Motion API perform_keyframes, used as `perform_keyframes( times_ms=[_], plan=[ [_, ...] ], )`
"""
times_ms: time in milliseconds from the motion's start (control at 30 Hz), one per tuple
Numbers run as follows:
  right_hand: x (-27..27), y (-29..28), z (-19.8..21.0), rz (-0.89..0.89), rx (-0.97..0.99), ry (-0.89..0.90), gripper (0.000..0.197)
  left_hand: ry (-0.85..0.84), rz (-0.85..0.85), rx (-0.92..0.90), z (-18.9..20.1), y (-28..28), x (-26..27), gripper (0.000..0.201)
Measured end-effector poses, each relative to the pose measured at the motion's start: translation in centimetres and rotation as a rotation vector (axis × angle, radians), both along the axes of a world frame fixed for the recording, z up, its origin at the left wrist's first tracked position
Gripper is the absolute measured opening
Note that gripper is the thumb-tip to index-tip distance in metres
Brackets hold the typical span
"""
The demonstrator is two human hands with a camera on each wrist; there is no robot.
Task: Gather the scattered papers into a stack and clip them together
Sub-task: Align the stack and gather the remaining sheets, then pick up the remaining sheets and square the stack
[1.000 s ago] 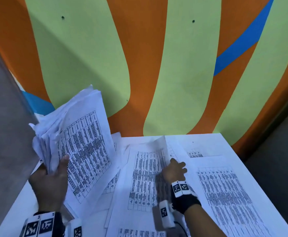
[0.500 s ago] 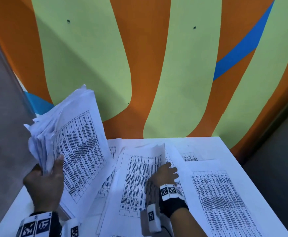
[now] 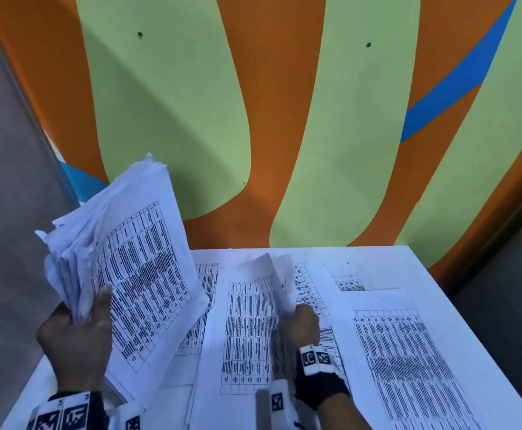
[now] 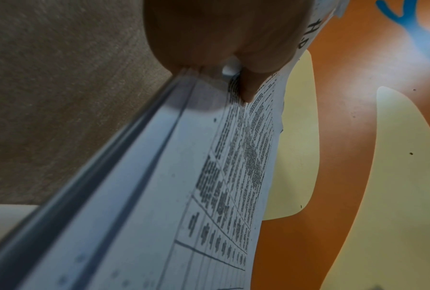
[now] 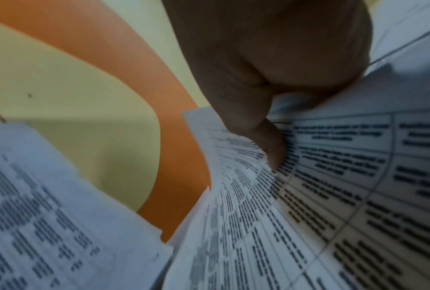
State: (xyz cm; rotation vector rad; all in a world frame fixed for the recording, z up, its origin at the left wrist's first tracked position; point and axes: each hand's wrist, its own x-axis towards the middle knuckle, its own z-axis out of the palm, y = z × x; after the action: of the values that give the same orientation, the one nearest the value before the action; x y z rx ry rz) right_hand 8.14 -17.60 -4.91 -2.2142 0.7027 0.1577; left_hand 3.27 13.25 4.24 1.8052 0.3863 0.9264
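The gathered stack (image 3: 129,268) is held up off the table at the left, tilted with its printed face toward the person, its top edges ragged and uneven because the sheets are collected but not yet squared. The left hand (image 3: 76,339) grips it at the lower corner, thumb (image 3: 103,301) pressed across the front page and the fingers curled behind; the left wrist view shows the thumb clamping many layered edges, a hold that keeps the bundle together while leaving its face free to take another page. In the middle of the table (image 3: 414,262) the right hand (image 3: 300,324) pinches the right edge of a loose sheet (image 3: 253,321), thumb on top and fingers tucked beneath, so that edge curls upward, apparently to peel it off the pages under it and carry it across to the stack. More printed sheets lie flat around it: one partly under the stack at the left (image 3: 200,308), one large page on the right (image 3: 408,367), another near the far edge (image 3: 351,282). No clip is visible in any view, so clipping looks some way off. Behind the table rises a wall (image 3: 284,119) painted in orange, pale green and blue bands.
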Motion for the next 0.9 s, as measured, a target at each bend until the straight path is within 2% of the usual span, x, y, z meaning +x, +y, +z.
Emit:
perform_keyframes(
  times_ms=[100, 233, 333, 400, 433, 467, 567, 600, 633, 700, 733, 767, 833, 900],
  plan=[
    [-0.3, -2.6, 1.8, 0.048, 0.105, -0.163, 0.012, 0.034, 0.027, 0.011, 0.0, 0.6, 0.3, 0.045],
    [-0.8, -6.7, 8.1, 0.083, 0.404, -0.412, 0.021, 0.053, 0.004, -0.052, 0.9, 0.0, 0.8, 0.044],
    [-0.3, -9.9, 12.3, 0.109, 0.511, -0.509, 0.01, 0.07, -0.058, -0.08, 1.9, -0.9, 1.7, 0.039],
    [0.2, -10.9, 14.0, 0.13, 0.526, -0.517, 0.017, 0.047, -0.145, -0.106, 3.0, -2.5, 2.4, 0.039],
    [0.7, -11.1, 14.4, 0.144, 0.593, -0.518, 0.011, 0.044, -0.185, -0.101, 3.5, -3.4, 2.7, 0.039],
    [1.0, -11.0, 14.9, 0.148, 0.679, -0.527, 0.014, 0.059, -0.233, -0.113, 4.2, -4.4, 3.1, 0.041],
    [2.4, -10.3, 14.2, 0.164, 0.693, -0.51, 0.045, 0.121, -0.455, -0.164, 4.6, -6.5, 4.8, 0.035],
    [2.8, -10.1, 13.7, 0.193, 0.72, -0.498, 0.048, 0.169, -0.534, -0.173, 4.2, -7.0, 5.4, 0.033],
    [3.0, -9.9, 13.3, 0.219, 0.746, -0.48, 0.044, 0.222, -0.604, -0.174, 3.8, -7.3, 6.0, 0.035],
    [2.9, -9.1, 13.1, 0.229, 0.828, -0.493, 0.02, 0.303, -0.703, -0.182, 3.3, -8.5, 6.2, 0.025],
    [2.9, -8.8, 12.9, 0.222, 0.866, -0.49, 0.019, 0.336, -0.742, -0.194, 3.3, -9.2, 6.0, 0.023],
    [2.6, -8.5, 12.8, 0.227, 0.883, -0.474, 0.03, 0.361, -0.772, -0.218, 3.4, -10.0, 5.8, 0.03],
    [2.5, -8.3, 12.0, 0.219, 0.877, -0.462, 0.047, 0.384, -0.761, -0.262, 3.9, -11.2, 5.2, 0.057],
    [2.4, -8.0, 11.8, 0.146, 0.836, -0.492, 0.042, 0.412, -0.714, -0.305, 4.3, -12.2, 4.8, 0.085]
  ],
)
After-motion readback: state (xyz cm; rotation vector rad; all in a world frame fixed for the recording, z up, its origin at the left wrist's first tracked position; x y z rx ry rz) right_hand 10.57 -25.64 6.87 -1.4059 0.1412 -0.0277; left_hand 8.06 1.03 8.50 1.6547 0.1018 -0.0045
